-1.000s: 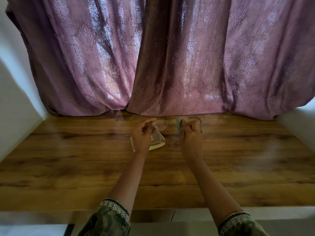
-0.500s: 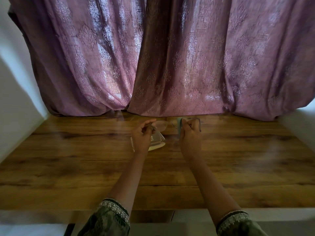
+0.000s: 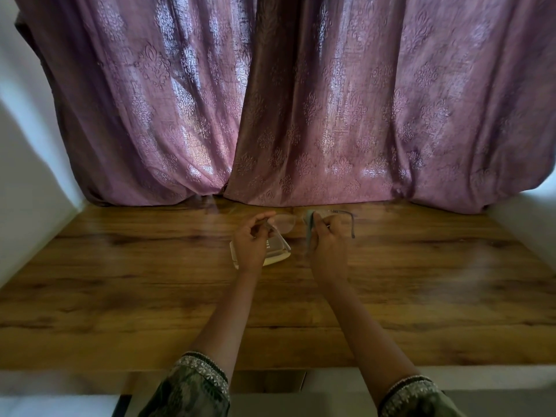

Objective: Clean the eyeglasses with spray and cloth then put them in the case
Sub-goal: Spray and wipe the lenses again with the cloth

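Eyeglasses remain pinched by the left hand; right hand still pinches cloth over one lens.

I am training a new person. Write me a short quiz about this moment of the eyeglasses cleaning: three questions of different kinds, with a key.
1. True or false: the eyeglasses lie inside the case.
2. Which hand pinches the cloth? A: left hand. B: right hand. C: neither.
3. Fill in: the case, partly hidden by the left hand, lies on the wooden ____.
Key: 1 false; 2 B; 3 table.
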Available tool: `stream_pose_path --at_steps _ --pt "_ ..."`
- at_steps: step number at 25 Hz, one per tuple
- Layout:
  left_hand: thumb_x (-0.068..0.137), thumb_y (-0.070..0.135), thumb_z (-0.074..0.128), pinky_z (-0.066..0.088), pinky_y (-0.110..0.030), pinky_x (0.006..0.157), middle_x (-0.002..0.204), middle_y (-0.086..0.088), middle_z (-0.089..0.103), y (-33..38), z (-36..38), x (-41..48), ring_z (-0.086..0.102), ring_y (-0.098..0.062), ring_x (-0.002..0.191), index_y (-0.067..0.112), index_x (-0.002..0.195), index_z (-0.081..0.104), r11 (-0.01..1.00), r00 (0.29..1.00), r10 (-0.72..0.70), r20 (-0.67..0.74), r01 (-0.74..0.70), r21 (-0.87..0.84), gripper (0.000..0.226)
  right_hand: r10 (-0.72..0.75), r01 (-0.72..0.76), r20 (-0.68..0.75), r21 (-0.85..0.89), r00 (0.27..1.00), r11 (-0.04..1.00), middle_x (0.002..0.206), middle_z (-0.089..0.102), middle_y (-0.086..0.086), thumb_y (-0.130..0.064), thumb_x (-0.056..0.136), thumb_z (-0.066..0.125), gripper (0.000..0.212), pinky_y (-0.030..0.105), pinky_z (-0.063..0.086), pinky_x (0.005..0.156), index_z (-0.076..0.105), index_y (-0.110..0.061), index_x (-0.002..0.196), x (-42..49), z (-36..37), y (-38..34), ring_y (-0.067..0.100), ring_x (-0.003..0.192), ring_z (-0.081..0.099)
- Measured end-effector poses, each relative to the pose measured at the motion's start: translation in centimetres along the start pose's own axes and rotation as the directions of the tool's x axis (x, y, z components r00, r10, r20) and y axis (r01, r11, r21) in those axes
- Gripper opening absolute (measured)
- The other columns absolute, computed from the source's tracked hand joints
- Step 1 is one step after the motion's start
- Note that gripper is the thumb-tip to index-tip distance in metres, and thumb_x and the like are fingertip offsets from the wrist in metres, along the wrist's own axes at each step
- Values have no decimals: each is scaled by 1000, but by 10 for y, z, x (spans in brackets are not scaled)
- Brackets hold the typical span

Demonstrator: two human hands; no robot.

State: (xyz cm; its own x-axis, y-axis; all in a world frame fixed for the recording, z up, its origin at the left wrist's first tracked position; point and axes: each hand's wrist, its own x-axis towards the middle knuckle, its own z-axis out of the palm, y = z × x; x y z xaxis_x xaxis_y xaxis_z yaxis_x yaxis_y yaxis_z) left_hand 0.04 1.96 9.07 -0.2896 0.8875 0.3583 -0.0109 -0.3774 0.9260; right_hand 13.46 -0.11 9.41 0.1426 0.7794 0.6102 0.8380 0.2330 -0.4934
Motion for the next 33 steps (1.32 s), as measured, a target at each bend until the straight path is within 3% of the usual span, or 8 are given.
stream_pose_path --at_steps 3,6,8,13,18,24,29,33 --pt "86 0 58 49 -10 59 84 -11 64 0 -2 1 62 2 63 8 97 67 1000 1000 -2 -9 2 5 16 -53 53 30 13 998 999 102 56 20 -13 90 43 37 39 54 65 56 0 122 -17 4 6 30 76 57" --pt "85 -1 58 47 -8 56 84 -8 64 2 -2 -1 62 5 64 5 98 67 1000 1000 8 1 -8 14 17 47 -48 24 33 999 998 110 52 21 -15 94 40 37 42 53 73 52 0 126 -16 0 15 30 82 56" --pt "86 -2 57 47 -8 56 81 -5 64 2 0 -2 62 5 63 4 98 67 1000 1000 5 8 -5 14 17 93 -93 9 27 996 995 108 52 20 -10 94 44 35 42 52 70 51 1 127 -4 -2 12 30 83 55" --pt "86 2 58 49 -12 56 79 -10 64 0 -1 1 61 1 61 7 97 67 1000 1000 -8 3 8 5 15 8 -11 69 37 998 999 101 56 17 -5 92 48 33 30 48 63 54 1 124 -13 3 3 26 75 57" --pt "85 -4 56 48 -9 56 85 -14 64 3 -2 -2 62 3 64 9 98 66 1000 1000 24 5 -24 16 21 129 -130 54 32 990 991 112 49 16 -8 94 44 38 39 52 73 48 -3 131 -6 -1 10 28 84 55" --pt "86 -1 57 49 -11 57 77 -8 65 1 -4 1 62 -5 63 10 96 67 1000 1000 5 -19 -4 30 19 -37 35 34 59 999 998 100 56 19 -6 89 46 34 32 51 61 56 3 120 -19 2 -2 29 76 57" --pt "86 -4 56 47 -7 56 79 -3 65 4 -1 0 63 4 64 3 100 67 999 1000 -8 -12 9 42 19 114 -116 31 51 993 992 110 52 20 -8 92 47 36 39 53 69 51 0 127 -6 -2 10 27 81 55" --pt "87 -5 54 49 -10 59 77 -3 64 4 1 3 62 4 63 3 100 67 998 1000 -16 -15 17 54 20 26 -27 11 68 1000 997 102 55 20 -5 90 49 32 38 53 60 55 2 121 -1 0 -4 29 75 57"
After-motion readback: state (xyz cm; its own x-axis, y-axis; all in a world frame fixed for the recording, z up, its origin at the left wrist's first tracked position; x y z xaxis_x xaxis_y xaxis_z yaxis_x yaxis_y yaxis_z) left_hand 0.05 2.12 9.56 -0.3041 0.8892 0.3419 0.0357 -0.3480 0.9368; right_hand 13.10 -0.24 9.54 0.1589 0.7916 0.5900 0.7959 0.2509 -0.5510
